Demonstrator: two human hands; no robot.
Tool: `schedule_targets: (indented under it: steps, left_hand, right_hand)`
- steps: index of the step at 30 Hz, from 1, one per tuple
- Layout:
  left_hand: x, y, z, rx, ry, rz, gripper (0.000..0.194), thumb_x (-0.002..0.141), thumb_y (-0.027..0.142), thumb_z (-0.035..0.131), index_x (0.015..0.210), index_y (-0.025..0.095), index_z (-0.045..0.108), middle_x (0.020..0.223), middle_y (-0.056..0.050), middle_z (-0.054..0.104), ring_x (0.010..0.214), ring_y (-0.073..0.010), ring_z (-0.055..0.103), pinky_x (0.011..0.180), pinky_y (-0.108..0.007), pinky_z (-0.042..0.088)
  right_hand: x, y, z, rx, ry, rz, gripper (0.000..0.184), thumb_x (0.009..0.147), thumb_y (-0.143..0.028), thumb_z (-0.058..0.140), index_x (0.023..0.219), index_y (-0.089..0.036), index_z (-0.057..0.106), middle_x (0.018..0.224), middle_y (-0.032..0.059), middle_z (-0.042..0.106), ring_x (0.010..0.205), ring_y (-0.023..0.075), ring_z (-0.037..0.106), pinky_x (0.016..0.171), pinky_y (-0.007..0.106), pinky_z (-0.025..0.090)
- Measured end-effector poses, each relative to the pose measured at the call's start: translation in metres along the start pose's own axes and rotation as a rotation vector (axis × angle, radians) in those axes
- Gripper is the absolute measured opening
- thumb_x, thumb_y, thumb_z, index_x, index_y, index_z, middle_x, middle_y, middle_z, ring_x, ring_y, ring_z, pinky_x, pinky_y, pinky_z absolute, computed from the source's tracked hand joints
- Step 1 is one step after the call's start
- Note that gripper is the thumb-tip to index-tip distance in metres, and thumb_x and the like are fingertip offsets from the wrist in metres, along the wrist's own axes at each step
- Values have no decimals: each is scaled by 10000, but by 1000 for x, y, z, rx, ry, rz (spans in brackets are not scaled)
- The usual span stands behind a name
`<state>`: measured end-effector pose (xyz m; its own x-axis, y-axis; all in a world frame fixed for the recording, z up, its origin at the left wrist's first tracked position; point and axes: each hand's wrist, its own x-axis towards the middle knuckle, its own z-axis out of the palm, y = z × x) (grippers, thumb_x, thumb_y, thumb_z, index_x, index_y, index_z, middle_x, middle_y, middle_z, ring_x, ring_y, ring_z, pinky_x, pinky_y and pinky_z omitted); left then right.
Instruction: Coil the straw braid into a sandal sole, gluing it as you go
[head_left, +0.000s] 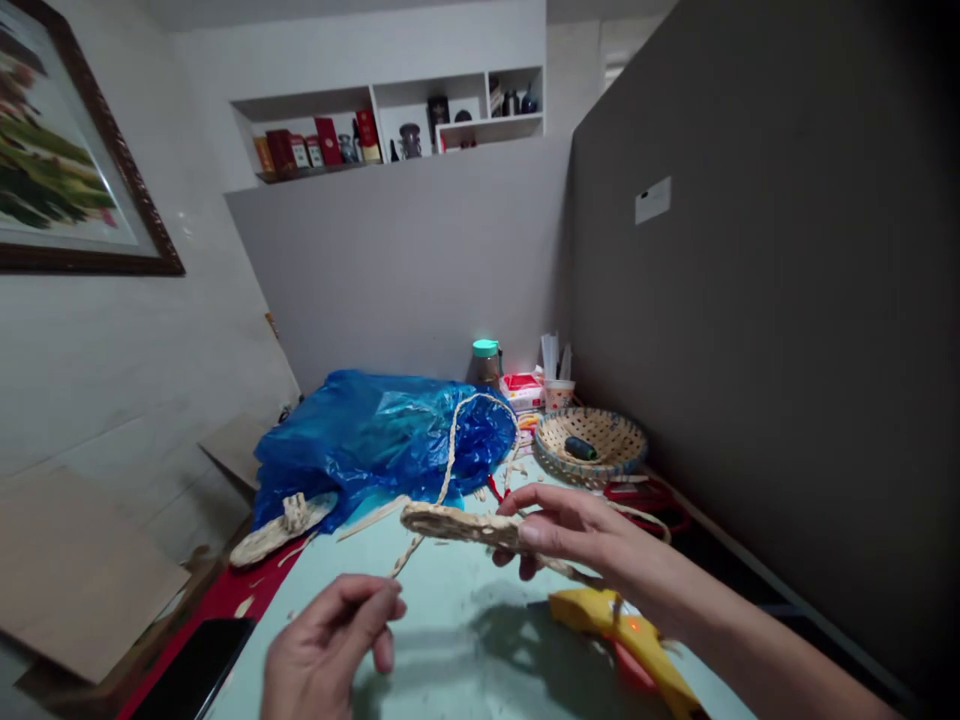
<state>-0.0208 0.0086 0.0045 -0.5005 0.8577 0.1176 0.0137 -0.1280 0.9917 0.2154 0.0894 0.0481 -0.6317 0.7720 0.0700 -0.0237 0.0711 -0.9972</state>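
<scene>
My right hand point(559, 528) pinches one end of a flat oval piece of woven straw point(454, 522), held level above the pale green table point(450, 630). A braided straw cord point(452, 455) loops up from the piece over the blue bag and comes back down. My left hand point(330, 640) is low and near me, with thumb and fingers pinched on the lower end of that cord point(405, 558). A yellow glue gun point(622, 630) lies on the table under my right forearm.
A crumpled blue plastic bag point(375, 435) fills the table's far left, with another woven straw piece point(281, 525) beside it. A round woven basket point(592, 440) holding a dark spool, a green-lidded jar point(486, 362), small boxes and red-handled scissors point(645, 495) sit at the back right. A dark phone point(191, 665) lies at the left edge. A grey partition rises on the right.
</scene>
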Motion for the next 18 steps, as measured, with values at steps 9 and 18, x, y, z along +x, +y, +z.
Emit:
schedule_targets:
  steps: [9, 18]
  left_hand:
    - [-9, -8, 43, -128, -256, -232, 409, 701, 520, 772, 634, 144, 625, 439, 18, 565, 264, 3, 259, 358, -165, 148]
    - [-16, -3, 45, -219, -179, -138, 392, 680, 473, 828, 843, 138, 710, 656, -20, 648, 537, -95, 532, 470, -183, 388]
  right_hand:
    - [17, 0, 9, 189, -209, 65, 342, 944, -435, 617, 1156, -167, 612, 963, 81, 748, 846, 166, 687, 808, 301, 481]
    - [13, 10, 18, 249, -256, 45, 273, 978, -375, 591, 1165, -180, 629, 988, 56, 742, 902, 166, 682, 828, 305, 476]
